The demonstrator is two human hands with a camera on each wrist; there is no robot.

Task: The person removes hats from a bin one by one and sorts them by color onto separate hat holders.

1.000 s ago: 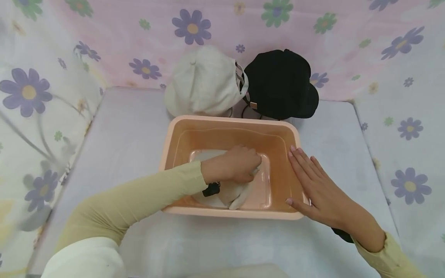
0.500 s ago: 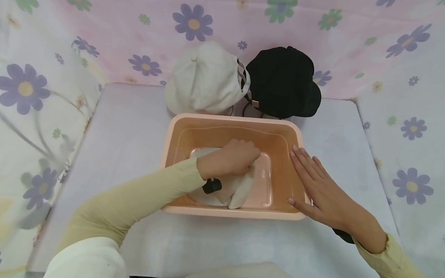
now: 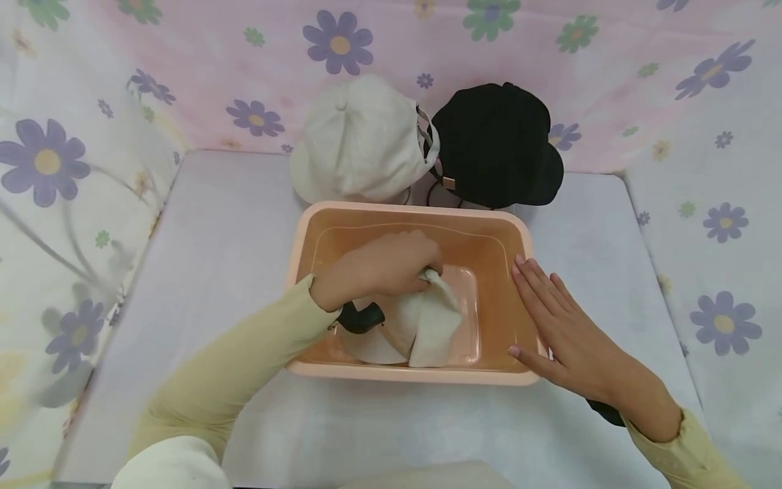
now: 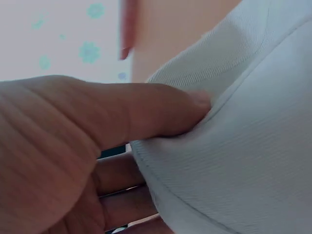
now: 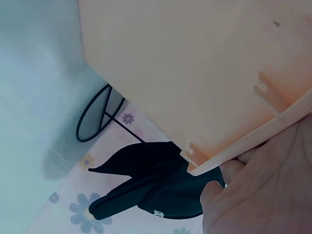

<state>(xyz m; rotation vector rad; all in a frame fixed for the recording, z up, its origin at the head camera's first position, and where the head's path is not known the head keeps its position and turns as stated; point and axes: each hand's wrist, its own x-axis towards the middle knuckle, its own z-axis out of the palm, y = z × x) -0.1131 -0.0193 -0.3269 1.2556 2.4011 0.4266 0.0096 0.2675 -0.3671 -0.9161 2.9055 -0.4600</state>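
Note:
A peach plastic basin [image 3: 519, 238] sits mid-table. Inside it lies a white cap [image 3: 427, 326], wet-looking and partly lifted. My left hand [image 3: 391, 268] grips the cap's cloth and holds it up from the basin floor. In the left wrist view the thumb [image 4: 146, 114] presses on the white cap [image 4: 243, 146] fabric. My right hand [image 3: 562, 326] lies flat with straight fingers on the basin's right rim. The right wrist view shows the basin [image 5: 195, 73] wall from outside and the right hand [image 5: 263, 195] under its rim.
Behind the basin stand a white cap [image 3: 360, 142] and a black cap [image 3: 495, 142] on wire stands. The black cap [image 5: 156, 185] also shows in the right wrist view with a wire stand [image 5: 97, 119]. Flowered cloth walls enclose the table [image 3: 214, 224] on three sides.
My left hand has drawn back toward the left and risen, pulling the white cap's cloth up from the basin floor. The right hand has stayed on the rim.

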